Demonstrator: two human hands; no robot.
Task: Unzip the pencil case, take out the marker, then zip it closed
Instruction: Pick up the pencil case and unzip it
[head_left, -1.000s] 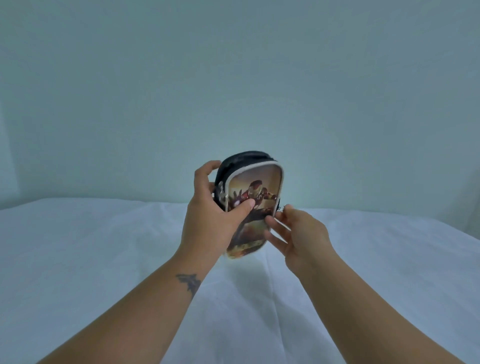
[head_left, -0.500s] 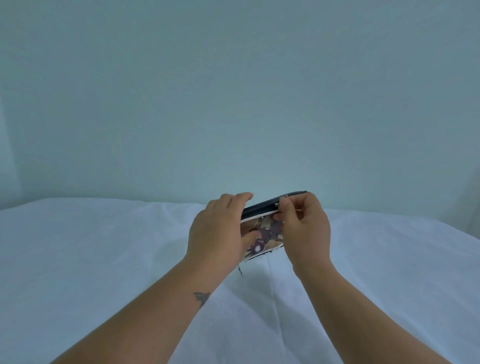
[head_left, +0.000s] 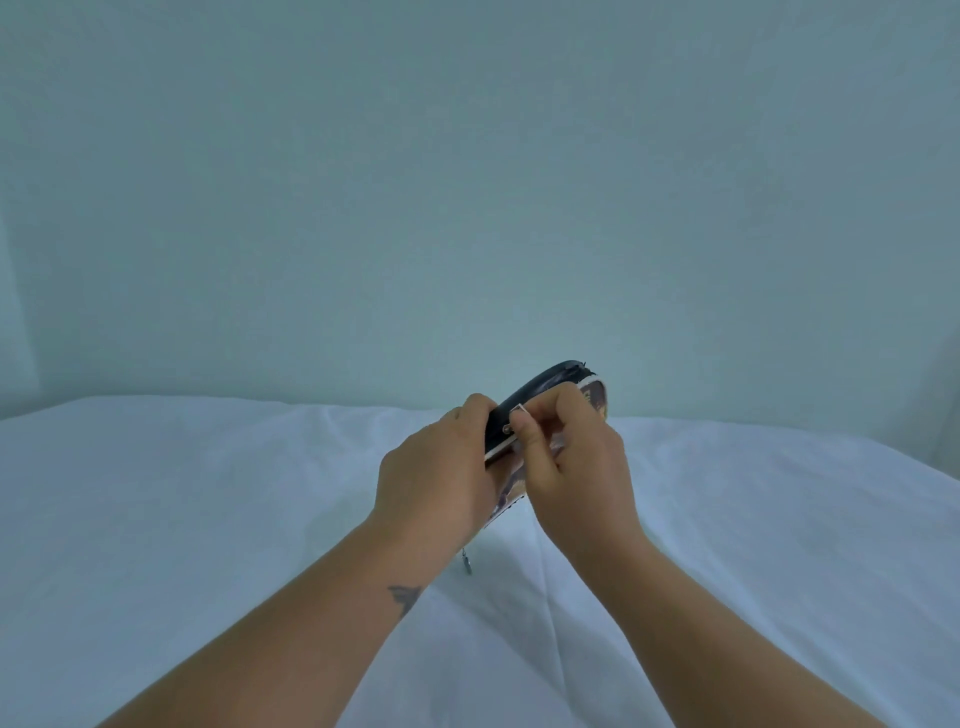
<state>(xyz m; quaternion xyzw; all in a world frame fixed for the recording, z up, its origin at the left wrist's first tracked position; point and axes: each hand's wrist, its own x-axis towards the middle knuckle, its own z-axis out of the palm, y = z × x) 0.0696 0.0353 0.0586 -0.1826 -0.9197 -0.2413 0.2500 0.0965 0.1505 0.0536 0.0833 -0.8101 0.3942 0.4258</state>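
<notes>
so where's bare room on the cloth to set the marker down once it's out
The white cloth left of the left hand and right of the right hand lies bare. It is crowded only between the forearms, under the pencil case.

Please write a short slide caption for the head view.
Left hand grips pencil case above white cloth; right hand pinches its zipper pull.

One camera only — it sits on my head, looking forward and slightly down over my forearms. My hands sit close, just below centre; beyond them the white sheet (head_left: 208, 493) meets a bare wall (head_left: 467, 182).
</notes>
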